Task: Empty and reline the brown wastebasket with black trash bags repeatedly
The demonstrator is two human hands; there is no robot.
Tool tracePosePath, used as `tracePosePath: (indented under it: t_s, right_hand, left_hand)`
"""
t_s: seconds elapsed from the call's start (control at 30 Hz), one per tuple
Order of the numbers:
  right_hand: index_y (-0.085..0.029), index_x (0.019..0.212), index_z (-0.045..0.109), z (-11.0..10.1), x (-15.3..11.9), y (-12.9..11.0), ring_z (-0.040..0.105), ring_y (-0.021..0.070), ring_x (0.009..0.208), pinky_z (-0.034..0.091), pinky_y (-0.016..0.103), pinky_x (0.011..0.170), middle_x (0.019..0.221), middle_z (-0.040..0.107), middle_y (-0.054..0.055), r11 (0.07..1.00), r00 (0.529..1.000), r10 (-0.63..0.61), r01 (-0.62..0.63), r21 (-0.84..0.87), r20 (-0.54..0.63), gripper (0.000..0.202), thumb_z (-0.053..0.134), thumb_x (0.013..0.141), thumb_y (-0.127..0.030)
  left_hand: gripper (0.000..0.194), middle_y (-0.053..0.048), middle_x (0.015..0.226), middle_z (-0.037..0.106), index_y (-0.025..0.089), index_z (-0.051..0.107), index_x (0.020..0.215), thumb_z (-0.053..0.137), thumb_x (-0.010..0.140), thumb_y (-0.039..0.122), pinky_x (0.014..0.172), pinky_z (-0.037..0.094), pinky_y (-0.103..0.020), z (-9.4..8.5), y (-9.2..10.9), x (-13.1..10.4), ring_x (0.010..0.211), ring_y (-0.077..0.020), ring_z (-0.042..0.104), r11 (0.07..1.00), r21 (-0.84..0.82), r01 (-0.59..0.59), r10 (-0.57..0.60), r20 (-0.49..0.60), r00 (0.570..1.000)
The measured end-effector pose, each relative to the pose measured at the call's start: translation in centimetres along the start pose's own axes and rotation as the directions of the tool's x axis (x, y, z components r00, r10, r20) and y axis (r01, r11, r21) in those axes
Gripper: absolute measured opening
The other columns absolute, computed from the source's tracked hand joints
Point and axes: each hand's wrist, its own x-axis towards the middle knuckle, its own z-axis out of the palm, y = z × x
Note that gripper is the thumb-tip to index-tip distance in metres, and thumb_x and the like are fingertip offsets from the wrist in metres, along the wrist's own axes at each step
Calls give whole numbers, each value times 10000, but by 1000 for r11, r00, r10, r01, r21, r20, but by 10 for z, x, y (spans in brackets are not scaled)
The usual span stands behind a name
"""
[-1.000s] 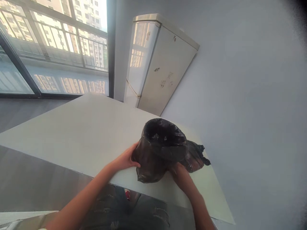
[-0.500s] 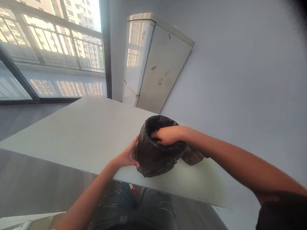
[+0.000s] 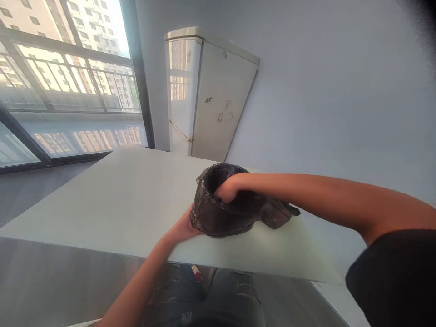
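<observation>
A round container lined with a black plastic bag [image 3: 221, 220] rests on the pale table, its mouth tilted upward. My left hand [image 3: 185, 225] is against its lower left side, with the fingers hidden under or behind the plastic. My right hand [image 3: 229, 190] reaches into the opening from the right, and its fingers are out of sight inside. Whatever it touches in there cannot be made out. A loose part of the black plastic [image 3: 275, 212] spreads over the table to the right, beneath my right forearm.
The pale table [image 3: 112, 204] extends to the left and back. Behind it stands a white fridge [image 3: 218, 95] by the wall. A window [image 3: 68, 86] with dark frames is at the upper left. My legs are below the table's front edge.
My right hand has sunk deeper into the container. The container looks lower and more tilted, and my left fingers have slipped out of sight beneath it. The head view has shifted slightly.
</observation>
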Motion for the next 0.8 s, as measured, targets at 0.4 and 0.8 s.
tracePosePath:
  t_s: [0.4, 0.8]
  right_hand:
    - [-176, 858, 683, 4, -117, 12, 580, 194, 720, 322, 341, 690, 773, 690, 58, 696, 962, -252, 256, -671, 106, 175, 603, 827, -23]
    - [-169, 1077, 740, -44, 32, 60, 701, 256, 986, 402, 307, 789, 1035, 766, 112, 763, 960, -247, 107, -637, -135, 171, 607, 979, -125]
  left_hand:
    - [329, -167, 1203, 681, 170, 589, 1256, 512, 936, 174, 1023, 510, -507, -4, -6, 7, 1175, -332, 622, 829, 459, 318, -81, -466, 881]
    - [238, -96, 964, 717, 214, 565, 1007, 440, 866, 69, 829, 499, -381, -9, -12, 0, 932, -278, 701, 695, 507, 509, -143, -597, 790]
